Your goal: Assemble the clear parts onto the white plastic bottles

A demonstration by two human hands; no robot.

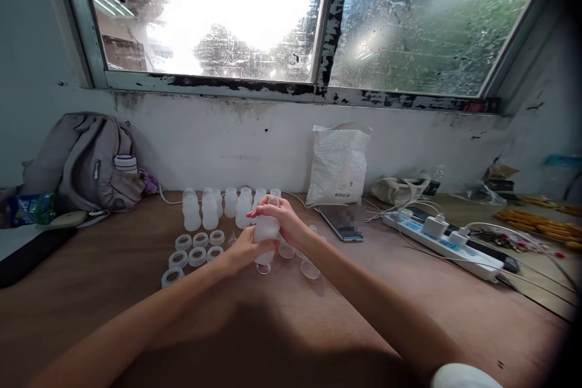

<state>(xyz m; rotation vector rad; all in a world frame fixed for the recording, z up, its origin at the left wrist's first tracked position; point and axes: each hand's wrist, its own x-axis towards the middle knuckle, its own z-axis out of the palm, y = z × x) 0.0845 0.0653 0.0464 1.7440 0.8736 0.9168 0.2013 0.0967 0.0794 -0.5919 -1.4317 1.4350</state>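
Note:
My left hand (pixel 245 251) is wrapped round a frosted white baby bottle (pixel 266 229) held over the table in front of me. Across its upper end lies my right hand (pixel 282 218), fingers bent over and gripping it. A small clear piece (pixel 274 200) shows by the right fingers; its kind is hard to make out. Just below the bottle is a clear silicone nipple-like piece (pixel 263 268). Left of my hands, several translucent collar rings (pixel 197 256) lie in rows. Behind them stand several more frosted bottles (pixel 191 211). Clear round caps (pixel 310 269) lie to the right, partly behind my right forearm.
A grey backpack (pixel 86 160) leans at the back left, with a black flat object (pixel 31 257) nearer. A white plastic bag (pixel 339 163) stands against the wall. Right of it are a phone (pixel 341 222), a power strip (pixel 448 245) with cables, and a cloth pouch (pixel 400 189).

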